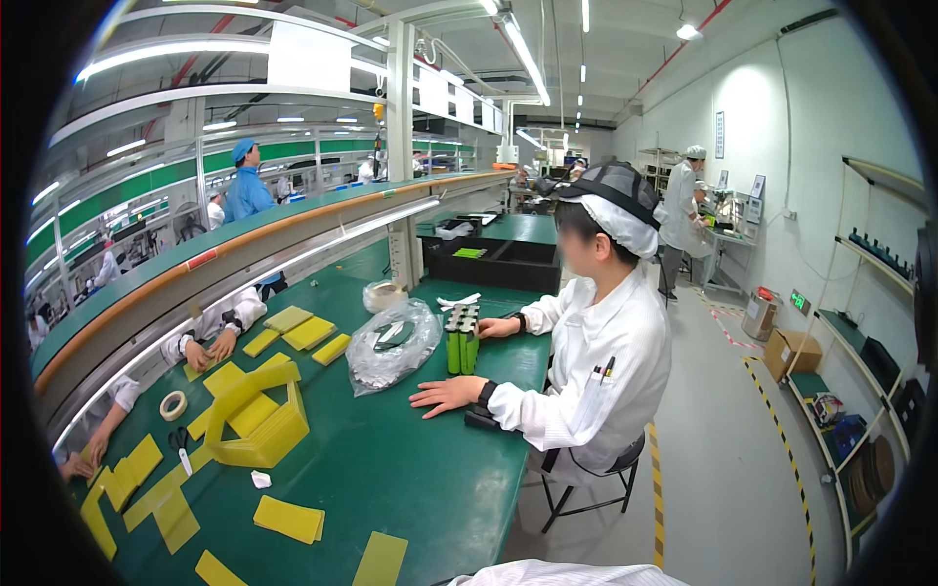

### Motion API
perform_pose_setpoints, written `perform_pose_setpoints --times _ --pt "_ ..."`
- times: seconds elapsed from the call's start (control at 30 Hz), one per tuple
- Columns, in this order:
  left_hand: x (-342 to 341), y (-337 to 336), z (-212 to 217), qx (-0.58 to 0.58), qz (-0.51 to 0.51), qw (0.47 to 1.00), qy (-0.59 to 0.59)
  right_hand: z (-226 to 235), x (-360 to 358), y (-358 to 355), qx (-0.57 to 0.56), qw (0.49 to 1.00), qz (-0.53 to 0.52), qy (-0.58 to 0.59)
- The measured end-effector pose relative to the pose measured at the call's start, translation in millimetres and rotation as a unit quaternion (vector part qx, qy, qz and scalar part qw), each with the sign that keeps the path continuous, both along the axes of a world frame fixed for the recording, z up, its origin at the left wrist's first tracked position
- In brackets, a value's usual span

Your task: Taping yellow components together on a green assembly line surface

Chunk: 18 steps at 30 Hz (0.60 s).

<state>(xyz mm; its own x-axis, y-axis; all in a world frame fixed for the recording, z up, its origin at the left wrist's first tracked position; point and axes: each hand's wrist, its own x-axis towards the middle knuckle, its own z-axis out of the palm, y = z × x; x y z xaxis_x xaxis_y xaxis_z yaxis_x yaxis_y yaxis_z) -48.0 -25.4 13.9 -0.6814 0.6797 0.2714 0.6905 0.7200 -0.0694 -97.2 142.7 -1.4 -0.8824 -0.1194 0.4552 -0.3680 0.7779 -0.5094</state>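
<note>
Neither of my hands is in view. Only white striped cloth (567,574), perhaps my own sleeve, shows at the lower edge. Nearest to it on the green table lie a yellow sheet (380,561) and a small stack of yellow sheets (289,519). Further off stands a yellow sheet folded into an open frame (256,451), with scissors (181,449) and a tape roll (173,405) beside it. A seated co-worker's hand (500,327) touches a green battery pack (462,342); that person's other hand (445,394) lies flat on the table.
A clear plastic bag (394,344) sits mid-table, with black trays (493,262) behind. Across the table, other people's hands (207,352) handle yellow sheets. A metal rail (293,244) runs above the left side. The co-worker's stool (596,481) stands at the right; shelves (848,410) line the wall.
</note>
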Motion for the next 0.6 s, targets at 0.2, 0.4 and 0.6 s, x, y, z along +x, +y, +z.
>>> perform_pose_setpoints --times 0.2,0.4,0.6 --pt "0.9 2.1 5.2 -0.002 0.006 1.0 -0.026 1.5 -1.9 1.4 0.045 0.999 0.005 0.006" --pt "0.3 -1.0 -2.0 -0.017 0.019 0.999 -0.021 -1.7 3.0 -2.6 0.044 0.998 -0.029 0.02" --pt "4.5 -3.0 -3.0 -0.026 0.03 0.998 -0.038 2.0 5.6 -6.0 0.06 0.998 -0.02 -0.005"
